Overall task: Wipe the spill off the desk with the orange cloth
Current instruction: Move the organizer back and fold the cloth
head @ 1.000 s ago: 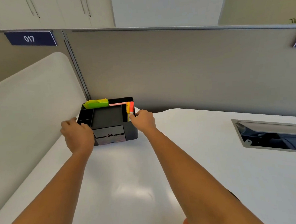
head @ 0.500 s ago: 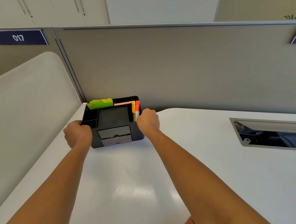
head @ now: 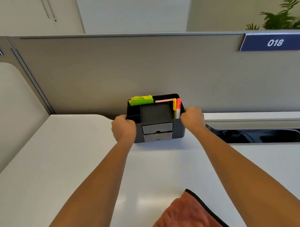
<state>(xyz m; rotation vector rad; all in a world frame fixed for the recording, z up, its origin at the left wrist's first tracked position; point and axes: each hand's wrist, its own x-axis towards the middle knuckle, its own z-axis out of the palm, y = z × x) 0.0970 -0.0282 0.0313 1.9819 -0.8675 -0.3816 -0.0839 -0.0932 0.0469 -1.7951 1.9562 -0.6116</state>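
Desk (head: 65, 171): white top, bare over most of its visible area; no spill can be made out on it, though glare in the near middle could hide a thin film. Grey partition (head: 143, 70) runs along the far edge, with a label reading 018 at upper right; a cable trough (head: 263, 134) is recessed in the desk at right. Black desk organiser (head: 156, 120): now near the partition, about midway along the far edge, just left of the trough. One second ago it stood tucked into the left corner where the side panel meets the partition; it has been carried rightward across both earlier frames, and the view has turned with it. Whether it is set down or just off the surface cannot be told. Contents: green and yellow notes at back left, orange marker (head: 178, 107) upright at the right wall, small drawer in front. Left hand (head: 123, 130) is clamped on the organiser's left wall, right hand (head: 192, 118) clamped on its right wall, fingers curled over the rims; neither hand is free. Orange cloth (head: 185, 214): lies on the desk at the near edge, between the forearms, dark-trimmed, untouched; it has come into view only now. Judgement: moving the organiser has cleared the left corner, probably so that area can be wiped. Wiping has not begun. Next would be to release the organiser and take up the cloth.
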